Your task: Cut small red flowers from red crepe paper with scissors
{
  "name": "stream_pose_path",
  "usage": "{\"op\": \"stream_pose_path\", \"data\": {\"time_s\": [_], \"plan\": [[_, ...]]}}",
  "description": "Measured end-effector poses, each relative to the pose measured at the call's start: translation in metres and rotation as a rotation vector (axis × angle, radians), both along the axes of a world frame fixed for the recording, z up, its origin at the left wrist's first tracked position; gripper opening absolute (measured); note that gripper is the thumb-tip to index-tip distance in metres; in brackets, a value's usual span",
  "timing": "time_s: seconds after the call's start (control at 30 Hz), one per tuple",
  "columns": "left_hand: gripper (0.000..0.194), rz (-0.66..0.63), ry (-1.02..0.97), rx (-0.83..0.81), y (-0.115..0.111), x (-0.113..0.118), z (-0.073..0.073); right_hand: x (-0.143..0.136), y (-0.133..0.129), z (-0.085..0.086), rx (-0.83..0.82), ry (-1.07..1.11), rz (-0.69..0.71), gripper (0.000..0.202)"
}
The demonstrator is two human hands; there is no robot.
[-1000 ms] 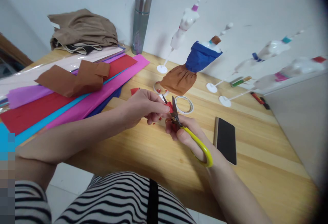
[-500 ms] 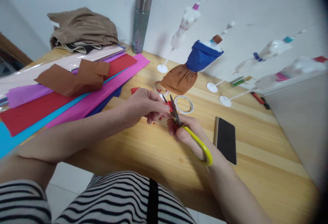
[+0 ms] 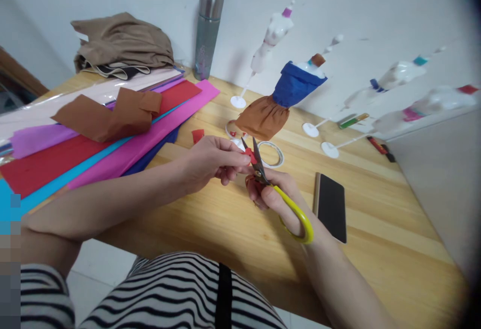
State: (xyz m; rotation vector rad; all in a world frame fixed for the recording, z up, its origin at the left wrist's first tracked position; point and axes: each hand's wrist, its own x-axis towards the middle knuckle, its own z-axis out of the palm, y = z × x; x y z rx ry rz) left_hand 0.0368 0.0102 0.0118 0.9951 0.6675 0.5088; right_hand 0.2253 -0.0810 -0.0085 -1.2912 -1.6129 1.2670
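Pinched between the thumb and fingers of my left hand (image 3: 221, 161) is a small piece of red paper (image 3: 251, 155). My right hand (image 3: 276, 193) grips yellow-handled scissors (image 3: 293, 207), whose dark blades are parted, with the red piece at them. More red material shows by the right fingers, partly hidden. Just beyond the hands lies a roll of tape (image 3: 281, 157), and another ring-shaped roll (image 3: 227, 129) has red scraps in it. A larger red scrap (image 3: 197, 135) rests on the table behind my left hand.
Coloured paper sheets (image 3: 180, 103) and brown paper (image 3: 130, 116) lie at left, near folded brown cloth (image 3: 124, 43) and a flask (image 3: 208, 33). Several white mannequins stand along the back, one in a blue top (image 3: 298, 86) and brown skirt (image 3: 263, 116). A phone (image 3: 331, 207) lies at right.
The left hand has shifted slightly right and down, uncovering more of the red scrap behind it. The scissors have moved a little to the right, still parted at the red piece.
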Motion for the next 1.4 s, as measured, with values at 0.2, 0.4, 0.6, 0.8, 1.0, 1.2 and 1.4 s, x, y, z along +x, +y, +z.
{"op": "stream_pose_path", "data": {"time_s": [0.2,0.4,0.6,0.8,1.0,1.2,1.4], "plan": [[0.018,0.072,-0.065,-0.138,-0.008,0.004,-0.002,0.0,-0.001,-0.001,0.016,-0.01,-0.018,0.063],[0.018,0.087,-0.092,-0.202,-0.015,0.004,-0.005,0.0,-0.001,0.0,0.016,0.007,-0.009,0.062],[0.02,0.125,-0.122,-0.219,-0.018,0.006,-0.004,-0.002,-0.001,0.0,0.016,0.01,-0.013,0.062],[0.017,0.151,-0.113,-0.217,-0.022,0.006,-0.006,-0.005,0.0,0.001,0.029,0.025,0.009,0.058],[0.017,0.056,-0.066,-0.126,-0.02,0.004,-0.007,-0.001,-0.001,0.0,0.014,-0.004,-0.03,0.06],[0.019,0.114,-0.028,-0.041,-0.012,0.0,0.001,-0.001,-0.001,0.0,-0.006,0.005,-0.052,0.061],[0.016,0.142,0.055,0.104,-0.006,-0.002,0.008,-0.001,-0.001,-0.003,0.002,0.012,-0.043,0.058]]}}
